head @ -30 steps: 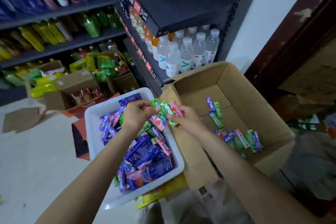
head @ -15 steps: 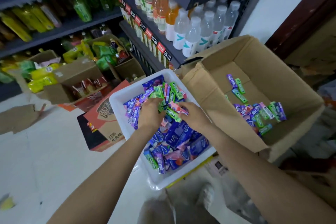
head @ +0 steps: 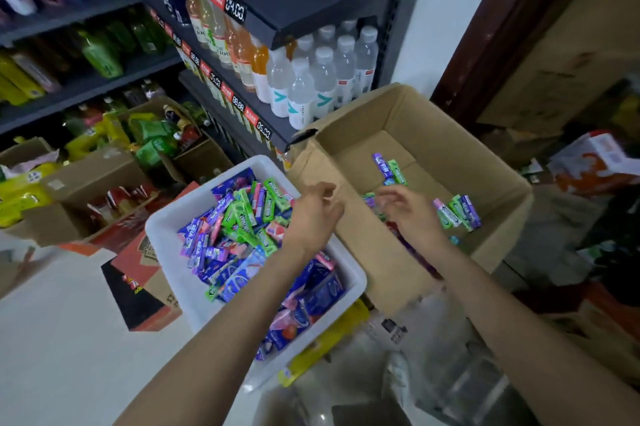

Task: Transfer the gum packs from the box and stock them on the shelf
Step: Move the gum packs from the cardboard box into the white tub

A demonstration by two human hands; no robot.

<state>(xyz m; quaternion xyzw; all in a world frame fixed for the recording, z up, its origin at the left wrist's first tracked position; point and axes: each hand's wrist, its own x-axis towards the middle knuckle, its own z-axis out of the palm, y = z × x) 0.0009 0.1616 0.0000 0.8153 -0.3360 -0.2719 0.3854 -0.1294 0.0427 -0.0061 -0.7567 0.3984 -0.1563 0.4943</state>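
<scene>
So your R hand [head: 412, 214] is the one over the box [head: 450, 121], fingers [head: 386, 192] loosely spread and grasping nothing that shows; they're blurred, so a pack tucked under the palm can't be ruled out. L hand [head: 313, 214] hangs over the seam between bin [head: 162, 228] and box, fingers relaxed, slightly curled, nothing in them.

Gum left in the box: a cluster of packs [head: 457, 212] just right of your R hand, long axes running roughly near-to-far w/ a lean; a pair [head: 389, 167] further back, beyond your fingertips; a few more half hidden under the hand and wrist. The bin to the left is already heaped w/ packs.

R hand is clearly nearer to all of it. My read: go for the right cluster first – swing fingers right and close across the short side of the packs, since they lie side by side. L hand would have to cross the box wall, so keep it for receiving.
</scene>
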